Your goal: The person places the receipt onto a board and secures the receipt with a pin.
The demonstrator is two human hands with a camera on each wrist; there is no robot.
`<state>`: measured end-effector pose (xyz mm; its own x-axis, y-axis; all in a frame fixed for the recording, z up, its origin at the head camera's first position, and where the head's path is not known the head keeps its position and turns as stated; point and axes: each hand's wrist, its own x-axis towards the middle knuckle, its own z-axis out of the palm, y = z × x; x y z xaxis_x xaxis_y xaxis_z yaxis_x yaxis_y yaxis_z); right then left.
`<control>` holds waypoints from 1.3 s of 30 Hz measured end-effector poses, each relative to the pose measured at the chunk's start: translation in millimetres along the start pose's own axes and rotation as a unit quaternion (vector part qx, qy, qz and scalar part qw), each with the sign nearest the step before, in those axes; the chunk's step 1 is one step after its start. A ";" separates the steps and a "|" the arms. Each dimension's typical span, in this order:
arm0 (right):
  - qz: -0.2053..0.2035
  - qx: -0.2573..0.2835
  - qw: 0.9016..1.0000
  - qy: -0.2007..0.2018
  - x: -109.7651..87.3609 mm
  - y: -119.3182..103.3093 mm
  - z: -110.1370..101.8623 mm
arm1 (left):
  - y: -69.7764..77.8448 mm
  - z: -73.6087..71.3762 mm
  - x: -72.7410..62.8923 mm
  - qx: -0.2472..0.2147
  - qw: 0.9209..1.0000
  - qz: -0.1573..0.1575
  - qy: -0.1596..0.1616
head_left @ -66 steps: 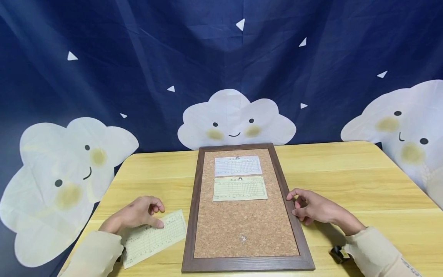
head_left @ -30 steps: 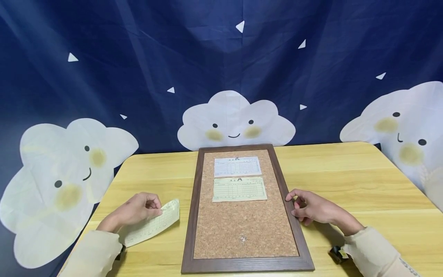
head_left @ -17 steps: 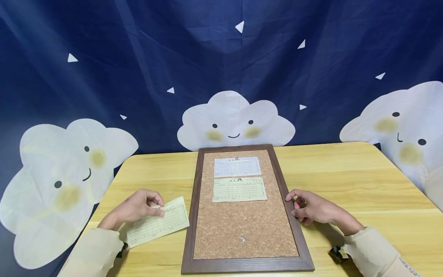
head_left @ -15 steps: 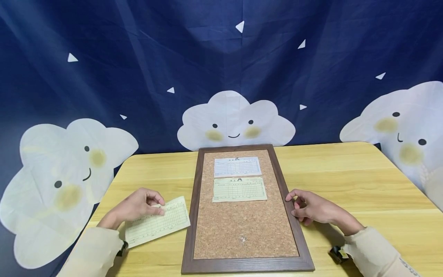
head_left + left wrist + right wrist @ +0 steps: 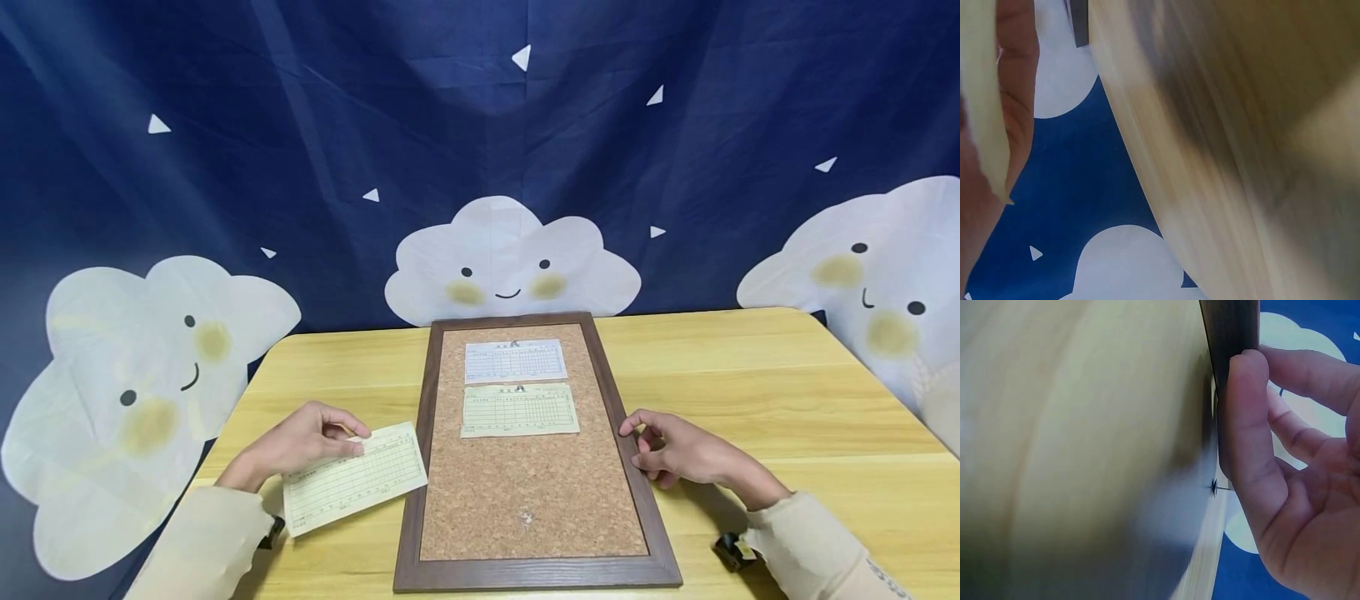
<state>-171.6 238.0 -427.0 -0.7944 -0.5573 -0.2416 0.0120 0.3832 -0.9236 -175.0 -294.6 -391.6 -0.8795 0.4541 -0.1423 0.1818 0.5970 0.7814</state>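
Note:
My left hand (image 5: 306,442) pinches a pale yellow form slip (image 5: 356,479) at its upper edge. The slip's right end overlaps the left frame edge of a corkboard (image 5: 480,492) in the head view; whether it touches is unclear. In the left wrist view the slip (image 5: 982,94) appears edge-on beside the palm. My right hand (image 5: 682,450) touches the board's right frame edge, thumb and index finger apart. A closer look at that thumb against the frame (image 5: 1235,325) comes from the right wrist view. On the cork are a white slip (image 5: 514,362) and a yellow slip (image 5: 519,412).
Dark pins stand at the top of both slips on the board. A small clear object (image 5: 527,518) sits on the lower cork. The board lies on a wooden table (image 5: 735,375); behind hangs a blue curtain (image 5: 337,108) with clouds.
The slip was on the table under my left hand; it has been pinched, lifted and carried rightward to the board's left edge. My right hand stays at the frame.

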 end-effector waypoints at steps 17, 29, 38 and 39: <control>-0.002 -0.004 1.000 0.003 -0.1 -2.9 -0.6 | 14.2 7.9 14.9 -0.032 0.999 0.029 -0.020; -0.001 0.004 1.000 -0.005 0.7 -7.9 -1.3 | 28.4 17.6 28.5 -0.036 0.998 0.048 -0.034; 0.007 -0.034 0.999 0.009 4.6 -19.2 0.7 | 34.3 20.3 31.3 -0.048 0.996 0.059 -0.040; 0.006 -0.037 0.999 0.009 5.2 -20.7 1.3 | 34.2 20.7 31.5 -0.049 0.996 0.059 -0.040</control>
<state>-175.2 226.2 -409.5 -0.8052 -0.5390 -0.2471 -0.0225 0.4442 -0.8956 -187.4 -246.2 -381.9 -0.8161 0.5708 -0.0900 0.2354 0.4706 0.8504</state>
